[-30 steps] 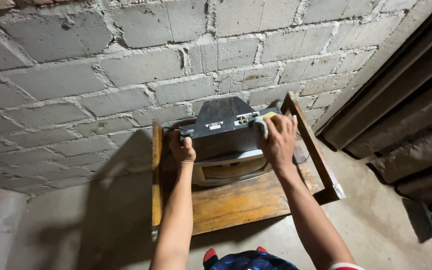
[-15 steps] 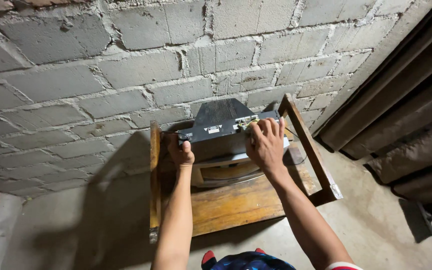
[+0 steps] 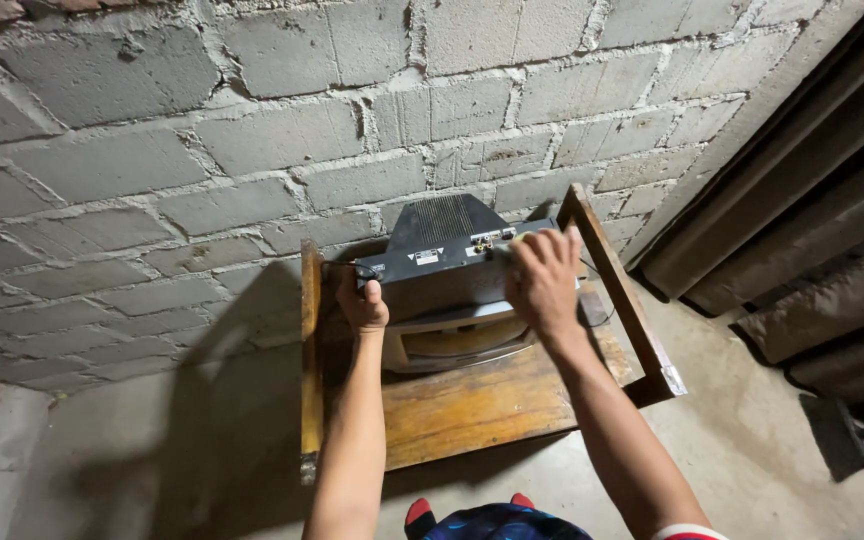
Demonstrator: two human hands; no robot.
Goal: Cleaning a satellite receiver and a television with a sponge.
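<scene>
Because the old television [image 3: 449, 275] sat tipped face-down near the front of a low wooden stand [image 3: 482, 405], with its weight carried partly by two hands, it looked liable to slide or roll toward the person if either grip slackened. The left hand [image 3: 363, 303] was clenched on the set's left edge, fingers curled under the casing. The right hand [image 3: 544, 283] lay over the top right corner, fingers bent across a bit of pale green cloth [image 3: 508, 246], though whether they gripped the cloth or only pressed it down was hard to tell at that angle. A thin cable [image 3: 597, 308] trailed just right of those fingers and could have snagged on the stand's side rail [image 3: 620, 292]. The television was a boxy dark grey thing, its vented back hump rising just beyond the fingertips toward the block wall [image 3: 252, 150], and its lighter front frame showing below the knuckles.
</scene>
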